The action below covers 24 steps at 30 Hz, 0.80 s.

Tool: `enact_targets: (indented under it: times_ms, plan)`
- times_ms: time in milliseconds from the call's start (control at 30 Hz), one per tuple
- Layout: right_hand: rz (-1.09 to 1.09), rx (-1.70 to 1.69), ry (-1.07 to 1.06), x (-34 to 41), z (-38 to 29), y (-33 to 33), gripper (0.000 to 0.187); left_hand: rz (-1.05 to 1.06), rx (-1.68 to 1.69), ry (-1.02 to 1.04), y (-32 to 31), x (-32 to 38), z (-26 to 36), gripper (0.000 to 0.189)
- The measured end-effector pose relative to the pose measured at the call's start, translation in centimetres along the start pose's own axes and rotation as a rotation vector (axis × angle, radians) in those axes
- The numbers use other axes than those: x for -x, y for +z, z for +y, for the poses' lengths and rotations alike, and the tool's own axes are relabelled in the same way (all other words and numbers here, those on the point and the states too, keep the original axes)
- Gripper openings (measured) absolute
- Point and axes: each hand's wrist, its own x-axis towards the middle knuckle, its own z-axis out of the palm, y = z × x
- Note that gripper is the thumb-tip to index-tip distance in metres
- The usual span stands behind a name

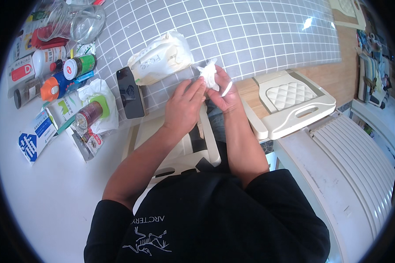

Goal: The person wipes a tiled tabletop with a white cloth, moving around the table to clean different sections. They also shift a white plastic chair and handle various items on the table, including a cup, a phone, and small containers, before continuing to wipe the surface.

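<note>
A crumpled white tissue (pixel 209 76) is pinched between my two hands above the near edge of the table. From the left, my left hand (pixel 183 107) reaches in with the fingertips on the tissue. My right hand (pixel 226 93) is turned partly palm up, its fingers around the tissue's other side. A slim white strip (pixel 227 89) lies across the right hand's fingers; its kind is not clear. Just beyond the left hand is a soft white tissue pack (pixel 163 59) bearing print. A dark-screened smartphone (pixel 130 93) lies left of that hand.
Jars, bottles and medicine boxes crowd the left, including an orange-capped blue bottle (pixel 57 87), a blue-and-white box (pixel 37 136) and a glass pitcher (pixel 85 24). The grey checked tablecloth (pixel 250 33) covers the table. Cream folding stools or chairs (pixel 293 98) stand to the right.
</note>
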Motion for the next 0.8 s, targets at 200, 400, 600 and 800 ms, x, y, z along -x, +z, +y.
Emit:
enact_targets:
  times_ms: [200, 400, 600, 800]
  plan:
    - [-0.072, -0.129, -0.061, -1.5, 0.0, 1.1, 0.049, -0.041, -0.007, 0.008, 0.3, 0.0, -0.4, 0.043]
    - [0.005, -0.176, -0.024, 4.4, 0.3, 0.3, 0.041, -0.081, 0.020, 0.032, 0.1, -0.2, -0.5, 0.047]
    - [0.194, 0.549, 0.260, 11.9, -0.2, 4.6, 0.026, -0.187, -0.075, 0.076, 2.4, 0.3, -2.8, 0.057]
    - [0.201, 1.846, -0.405, 2.7, -7.9, 10.4, 0.026, -0.236, -0.030, -0.008, 3.3, 1.2, -3.5, 0.063]
